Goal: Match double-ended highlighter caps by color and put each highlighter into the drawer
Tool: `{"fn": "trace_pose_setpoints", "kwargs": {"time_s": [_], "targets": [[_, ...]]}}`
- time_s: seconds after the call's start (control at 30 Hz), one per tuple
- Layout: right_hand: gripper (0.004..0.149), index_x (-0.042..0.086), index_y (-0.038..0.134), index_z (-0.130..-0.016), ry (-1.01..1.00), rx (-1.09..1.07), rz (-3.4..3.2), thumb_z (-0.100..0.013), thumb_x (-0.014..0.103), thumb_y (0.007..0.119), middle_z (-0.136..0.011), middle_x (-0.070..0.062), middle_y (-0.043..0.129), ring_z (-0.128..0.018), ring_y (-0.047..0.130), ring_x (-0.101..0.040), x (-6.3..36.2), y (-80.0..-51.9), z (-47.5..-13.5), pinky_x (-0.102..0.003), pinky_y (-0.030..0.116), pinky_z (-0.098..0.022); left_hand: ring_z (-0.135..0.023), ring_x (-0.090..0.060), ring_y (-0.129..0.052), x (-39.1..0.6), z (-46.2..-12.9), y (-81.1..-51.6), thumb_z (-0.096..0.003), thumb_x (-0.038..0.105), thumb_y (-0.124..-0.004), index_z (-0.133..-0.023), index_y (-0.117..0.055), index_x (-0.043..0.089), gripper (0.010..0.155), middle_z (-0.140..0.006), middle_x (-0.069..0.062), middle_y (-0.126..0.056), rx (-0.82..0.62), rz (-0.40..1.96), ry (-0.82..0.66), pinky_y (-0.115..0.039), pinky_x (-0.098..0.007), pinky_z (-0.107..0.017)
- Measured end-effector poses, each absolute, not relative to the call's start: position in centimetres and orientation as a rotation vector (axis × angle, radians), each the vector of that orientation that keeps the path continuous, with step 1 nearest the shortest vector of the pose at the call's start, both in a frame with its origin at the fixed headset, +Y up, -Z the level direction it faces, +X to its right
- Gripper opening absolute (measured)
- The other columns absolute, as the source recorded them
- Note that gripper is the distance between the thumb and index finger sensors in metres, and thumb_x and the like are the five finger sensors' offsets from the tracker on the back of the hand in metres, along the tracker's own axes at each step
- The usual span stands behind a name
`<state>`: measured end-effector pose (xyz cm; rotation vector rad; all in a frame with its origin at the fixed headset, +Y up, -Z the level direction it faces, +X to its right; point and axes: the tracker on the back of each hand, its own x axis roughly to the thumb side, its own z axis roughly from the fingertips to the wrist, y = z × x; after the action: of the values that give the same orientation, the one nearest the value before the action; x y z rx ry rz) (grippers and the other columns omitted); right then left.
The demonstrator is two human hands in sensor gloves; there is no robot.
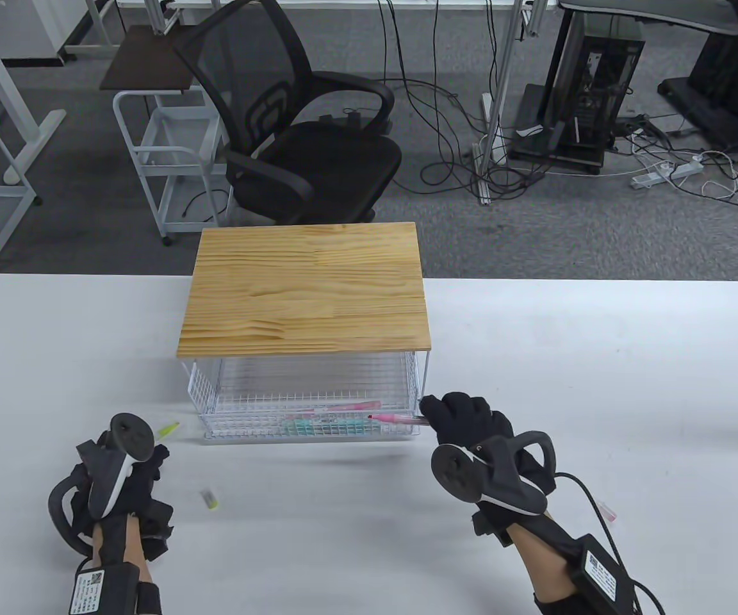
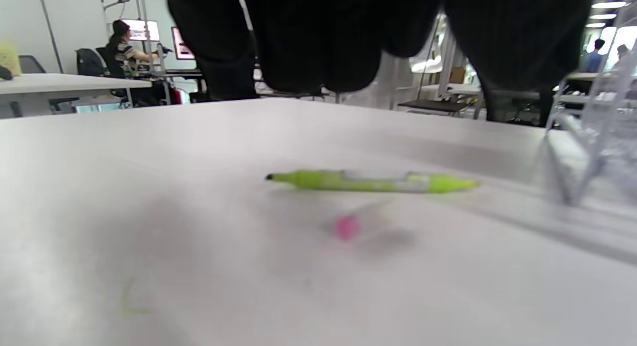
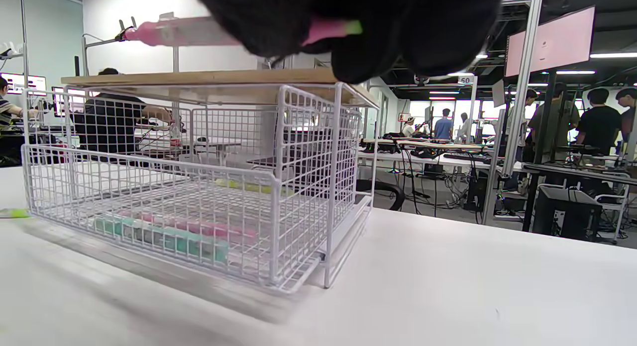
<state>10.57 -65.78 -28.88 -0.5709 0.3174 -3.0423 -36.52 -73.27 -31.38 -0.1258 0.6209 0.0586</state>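
Note:
My right hand (image 1: 449, 423) pinches a pink highlighter (image 1: 396, 419) that points left over the right front corner of the pulled-out white wire drawer (image 1: 311, 439). In the right wrist view the pink highlighter (image 3: 174, 31) sticks out left of my fingers (image 3: 278, 22), with a small green bit at its other end. A pink highlighter (image 1: 350, 406) and a teal one (image 1: 321, 426) lie in the drawer (image 3: 149, 162). My left hand (image 1: 154, 464) hovers over the table with loosely curled fingers (image 2: 298, 62), holding nothing I can see. Beyond it lies a yellow-green highlighter (image 2: 373, 181), (image 1: 168, 430).
A wood-topped rack (image 1: 305, 288) sits over the drawer. On the table lie a yellow-green cap (image 1: 209, 498), a pink cap (image 1: 609, 512) by my right wrist cable, and a blurred pink cap (image 2: 346, 226) near the green highlighter. A black office chair (image 1: 305, 141) stands behind the table.

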Motion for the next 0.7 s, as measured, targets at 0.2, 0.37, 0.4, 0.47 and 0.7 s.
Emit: {"fn": "trace_pose_setpoints", "kwargs": {"time_s": [0.2,0.37,0.4,0.47,0.7], "targets": [[0.054,0.024,0.055,-0.111,0.299,-0.58,-3.02,-0.06,0.024,0.07,-0.107,-0.008,0.063,-0.089,0.079,-0.032,10.3,-66.4,-29.0,-0.052,0.073,-0.068,-0.087,-0.017,-0.092,-37.7,-31.2,-76.0,-0.0452,0.057,-0.08,-0.103,-0.066,0.035,0.064,-0.1,0.005,-0.087,-0.121,0.031,0.682,-0.078,-0.043,-0.07],[0.054,0.024,0.055,-0.111,0.285,-0.586,-3.003,-0.059,0.025,0.07,-0.107,-0.008,0.063,-0.089,0.079,-0.032,10.1,-66.8,-29.1,-0.053,0.073,-0.068,-0.083,-0.015,-0.096,-37.8,-31.3,-77.0,-0.0444,0.058,-0.08,-0.102,-0.069,0.034,0.063,-0.096,0.006,-0.091,-0.154,0.006,0.696,-0.082,-0.042,-0.067],[0.054,0.024,0.055,-0.111,0.284,-0.587,-2.999,-0.059,0.025,0.07,-0.107,-0.007,0.063,-0.089,0.079,-0.032,10.1,-66.9,-29.2,-0.052,0.073,-0.068,-0.083,-0.014,-0.096,-37.7,-31.3,-77.0,-0.0444,0.058,-0.08,-0.102,-0.069,0.034,0.063,-0.096,0.007,-0.091,-0.142,-0.007,0.704,-0.082,-0.042,-0.067],[0.054,0.024,0.054,-0.111,0.282,-0.586,-2.994,-0.059,0.025,0.07,-0.107,-0.008,0.063,-0.089,0.079,-0.032,10.1,-67.1,-29.2,-0.053,0.073,-0.068,-0.082,-0.014,-0.096,-37.7,-31.4,-77.1,-0.044,0.058,-0.081,-0.102,-0.069,0.033,0.063,-0.094,0.007,-0.092,-0.141,-0.012,0.705,-0.082,-0.042,-0.067],[0.054,0.024,0.055,-0.111,0.304,-0.578,-2.987,-0.059,0.025,0.07,-0.107,-0.007,0.063,-0.089,0.079,-0.031,10.3,-67.1,-29.2,-0.053,0.073,-0.068,-0.082,-0.016,-0.093,-36.9,-31.8,-77.4,-0.0441,0.058,-0.081,-0.101,-0.07,0.033,0.063,-0.095,0.007,-0.089,-0.167,-0.083,0.7,-0.079,-0.044,-0.069]]}}
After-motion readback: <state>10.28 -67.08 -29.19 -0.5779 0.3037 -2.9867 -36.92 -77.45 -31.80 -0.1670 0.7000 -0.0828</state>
